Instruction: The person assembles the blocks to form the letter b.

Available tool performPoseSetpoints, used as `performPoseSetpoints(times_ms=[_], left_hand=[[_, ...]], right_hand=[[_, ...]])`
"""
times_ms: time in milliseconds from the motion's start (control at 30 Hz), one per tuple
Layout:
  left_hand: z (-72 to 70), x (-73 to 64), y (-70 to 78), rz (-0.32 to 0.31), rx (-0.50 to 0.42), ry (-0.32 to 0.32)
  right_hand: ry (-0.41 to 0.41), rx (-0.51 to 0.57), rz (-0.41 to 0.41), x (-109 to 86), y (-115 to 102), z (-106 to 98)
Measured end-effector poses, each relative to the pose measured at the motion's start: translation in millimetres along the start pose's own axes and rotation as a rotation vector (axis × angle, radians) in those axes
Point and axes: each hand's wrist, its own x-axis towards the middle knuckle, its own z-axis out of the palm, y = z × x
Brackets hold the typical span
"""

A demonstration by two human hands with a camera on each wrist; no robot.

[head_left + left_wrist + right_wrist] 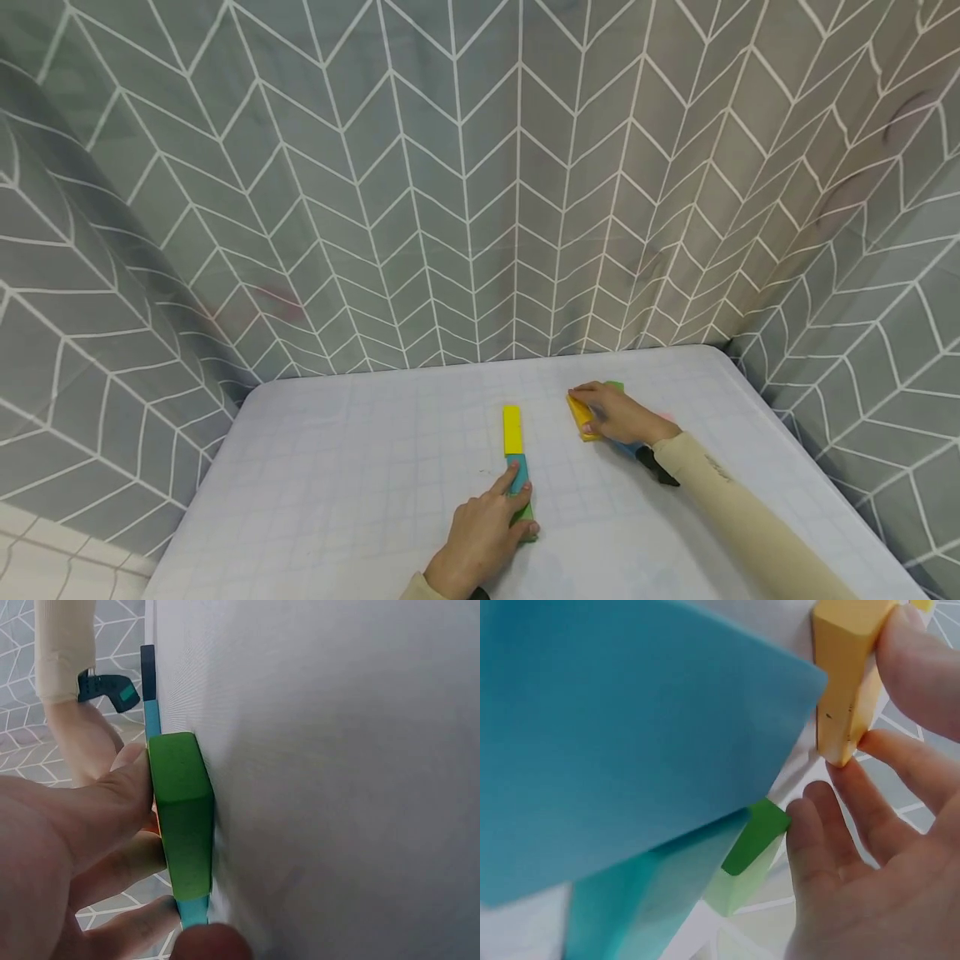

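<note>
My left hand (483, 537) grips a green block (187, 840), thumb near one end and fingers reaching onto the teal block (517, 468) that adjoins it. A yellow block (512, 429) continues this line at the far end. Farther right, my right hand (618, 415) holds an orange-yellow block (845, 690), thumb on one side and fingertips against the other. In the right wrist view, a second green block (757, 836) lies beside the curled fingers, and a large blue surface (630, 735) blocks much of the picture.
Part of a blue piece (628, 451) shows beneath the right wrist. A white cloth with faint grid lines covers the table (337, 467). Grey curtains (487, 208) with white zigzag lines stand behind and at both sides.
</note>
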Motion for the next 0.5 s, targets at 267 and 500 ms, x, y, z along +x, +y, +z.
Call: performPoseSetpoints(times_ms=[267,500], left_hand=[[0.6,1.2,0.7,-0.014,-0.002,-0.02],[0.1,0.4,0.7,-0.004,0.011,0.002]], right_hand=[[0.077,-0.027,0.013,17.4,3.2,8.6],[0.049,-0.073,0.086,36.0,-2.2,6.8]])
